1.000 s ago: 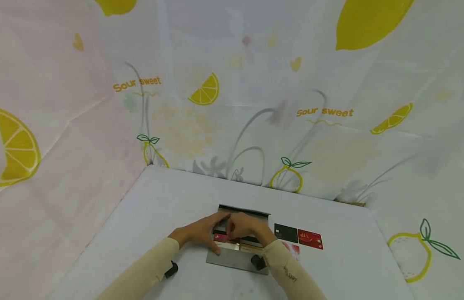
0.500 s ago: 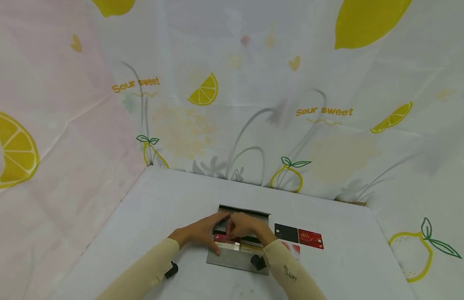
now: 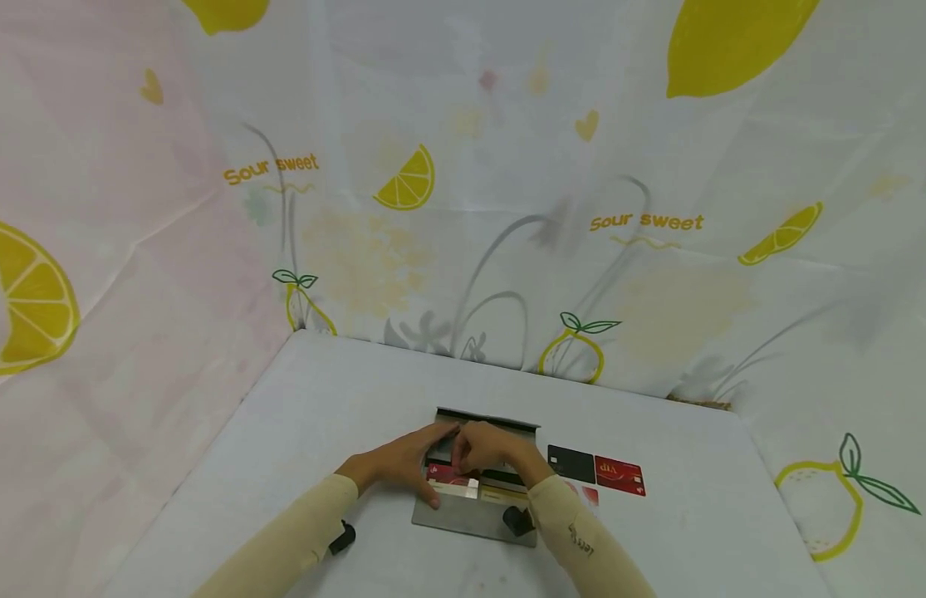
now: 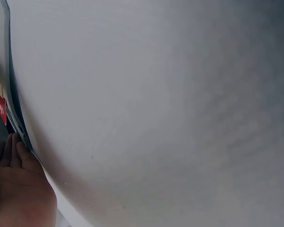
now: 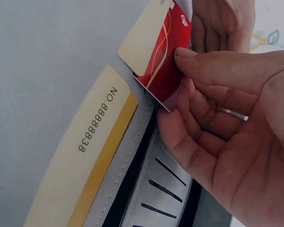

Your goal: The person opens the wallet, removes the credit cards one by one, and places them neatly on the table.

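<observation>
Right hand pinching red card, lower centre of frame! | Left hand spread across wallet | Careful: crooked push might jam that card.

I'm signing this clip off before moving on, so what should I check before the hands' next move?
1. Wallet lying open on the table: ok.
2. Red card held: ok, the right grip pinches it, thumb on its face.
3. Left grip at the wallet: ok, spread over its left side.
4. Red card free of overlap: not ok, the cream card covers part of it.
5. Red card's edge inside a slot: cannot tell, that edge is hidden.
6. Loose cards fully visible: not ok, the right sleeve hides part of the red-and-white card.
</observation>
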`<move>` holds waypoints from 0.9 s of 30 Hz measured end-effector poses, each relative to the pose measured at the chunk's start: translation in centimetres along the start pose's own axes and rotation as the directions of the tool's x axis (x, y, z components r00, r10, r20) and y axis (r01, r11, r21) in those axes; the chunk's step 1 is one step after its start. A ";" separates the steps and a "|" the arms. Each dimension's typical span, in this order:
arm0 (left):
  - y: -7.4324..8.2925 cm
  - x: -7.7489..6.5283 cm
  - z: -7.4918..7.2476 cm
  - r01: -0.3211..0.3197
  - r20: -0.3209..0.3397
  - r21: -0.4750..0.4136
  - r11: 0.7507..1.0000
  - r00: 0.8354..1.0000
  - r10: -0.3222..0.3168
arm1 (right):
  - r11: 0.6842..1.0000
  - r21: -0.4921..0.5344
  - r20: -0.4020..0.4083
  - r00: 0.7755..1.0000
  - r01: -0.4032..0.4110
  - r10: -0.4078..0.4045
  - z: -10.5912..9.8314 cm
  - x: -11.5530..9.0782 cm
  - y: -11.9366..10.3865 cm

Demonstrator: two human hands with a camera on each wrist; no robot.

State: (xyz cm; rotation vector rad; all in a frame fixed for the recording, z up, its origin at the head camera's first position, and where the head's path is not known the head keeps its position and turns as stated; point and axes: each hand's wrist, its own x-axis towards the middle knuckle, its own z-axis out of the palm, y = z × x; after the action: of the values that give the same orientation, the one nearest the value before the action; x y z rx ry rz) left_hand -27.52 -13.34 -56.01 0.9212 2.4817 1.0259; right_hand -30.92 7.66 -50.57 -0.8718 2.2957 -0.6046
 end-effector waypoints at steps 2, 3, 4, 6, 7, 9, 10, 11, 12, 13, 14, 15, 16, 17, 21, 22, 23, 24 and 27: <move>-0.1 0.0 0.0 0.002 -0.001 0.002 1.000 1.000 -0.002 | 1.000 0.006 -0.002 1.000 0.005 -0.005 0.0 0.0 0.1; -0.1 0.1 0.0 0.001 -0.001 0.001 1.000 1.000 -0.001 | 1.000 0.009 -0.004 1.000 0.007 -0.007 -0.1 0.0 0.2; -0.1 0.1 0.0 -0.001 -0.003 0.002 1.000 1.000 0.001 | 1.000 0.011 -0.006 1.000 0.006 -0.006 0.0 0.0 0.3; -0.2 0.1 0.1 -0.002 -0.005 0.003 1.000 1.000 0.002 | 1.000 0.009 -0.011 1.000 0.004 -0.004 -0.1 0.0 0.3; -0.2 0.1 0.1 -0.005 -0.005 0.005 1.000 1.000 0.005 | 1.000 0.011 -0.013 1.000 0.005 -0.005 -0.1 0.0 0.3; -0.3 0.1 0.1 -0.009 -0.004 0.008 1.000 1.000 0.009 | 1.000 0.019 -0.019 1.000 0.007 -0.006 0.0 0.0 0.4; -0.4 0.2 0.1 -0.009 -0.005 0.011 1.000 1.000 0.009 | 1.000 0.027 -0.021 1.000 0.007 -0.006 0.0 0.0 0.4; -0.4 0.2 0.1 -0.007 -0.004 0.011 1.000 1.000 0.007 | 0.999 0.033 -0.024 1.000 0.011 -0.010 0.0 0.0 0.4; -0.4 0.1 0.1 -0.006 -0.003 0.010 1.000 1.000 0.006 | 0.999 0.040 -0.027 1.000 0.017 -0.016 -0.1 0.0 0.5; -0.4 0.1 0.1 -0.003 -0.003 0.008 1.000 1.000 0.003 | 0.999 0.047 -0.032 0.999 0.024 -0.023 -0.1 0.0 0.5; -0.4 0.1 0.1 -0.001 -0.002 0.006 1.000 1.000 0.001 | 0.998 0.061 -0.036 0.999 0.030 -0.028 -0.1 0.0 0.6; -0.4 0.1 0.1 0.000 -0.002 0.004 1.000 1.000 0.000 | 0.996 0.079 -0.040 0.999 0.035 -0.032 -0.1 0.0 0.6; -0.4 0.1 0.1 0.002 -0.003 0.004 1.000 1.000 -0.002 | 0.995 0.095 -0.041 0.999 0.039 -0.036 -0.1 0.0 0.7; -0.4 0.1 0.1 0.003 -0.001 0.003 1.000 1.000 -0.003 | 0.993 0.111 -0.043 0.998 0.045 -0.041 -0.1 -0.1 0.7; -0.5 0.2 0.2 0.001 -0.001 0.013 1.000 1.000 -0.001 | 0.985 0.166 -0.040 0.998 0.052 -0.046 -0.2 -0.1 0.9; -0.5 0.2 0.2 0.001 -0.001 0.016 1.000 1.000 0.000 | 0.984 0.170 -0.038 0.998 0.052 -0.046 -0.3 0.0 1.0; -0.5 0.2 0.2 0.000 0.000 0.016 1.000 1.000 0.000 | 0.983 0.175 -0.035 0.998 0.051 -0.046 -0.3 0.0 1.0; -0.5 0.2 0.2 0.001 -0.001 0.015 1.000 1.000 -0.001 | 0.983 0.176 -0.033 0.998 0.050 -0.045 -0.3 0.0 1.0; -0.5 0.2 0.1 0.002 -0.003 0.005 1.000 1.000 -0.002 | 0.984 0.170 -0.031 0.999 0.050 -0.045 -0.4 0.1 1.1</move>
State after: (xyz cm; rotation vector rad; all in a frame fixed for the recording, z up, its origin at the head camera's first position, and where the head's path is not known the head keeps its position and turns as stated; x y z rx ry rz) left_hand -27.77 -13.40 -56.44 0.9188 2.4888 1.0211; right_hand -31.71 8.37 -50.98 -0.8422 2.2139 -0.8256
